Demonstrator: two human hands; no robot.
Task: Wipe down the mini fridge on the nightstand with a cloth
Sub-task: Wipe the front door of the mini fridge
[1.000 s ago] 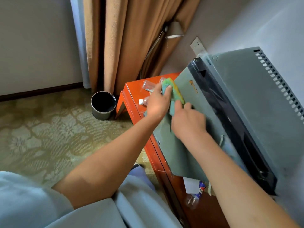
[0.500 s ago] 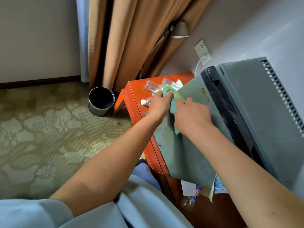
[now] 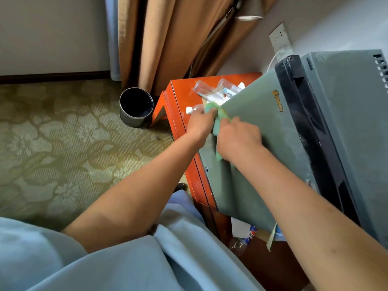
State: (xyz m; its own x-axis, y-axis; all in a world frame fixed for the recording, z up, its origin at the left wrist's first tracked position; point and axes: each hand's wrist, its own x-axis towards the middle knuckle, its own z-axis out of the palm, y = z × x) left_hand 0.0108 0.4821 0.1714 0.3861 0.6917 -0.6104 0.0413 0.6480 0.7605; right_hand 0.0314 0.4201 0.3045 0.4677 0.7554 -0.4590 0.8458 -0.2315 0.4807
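Orange bench by curtain: both hands, left hand and right hand, grasp cloth against fridge door, mid-wipe; next, probably sweep down the door.

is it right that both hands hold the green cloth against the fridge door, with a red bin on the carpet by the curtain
Not quite: the bin is dark metal, black inside, not red. The head view shows it on the carpet by the curtain. The rest stands: the left hand and right hand both hold the green cloth against the fridge door.
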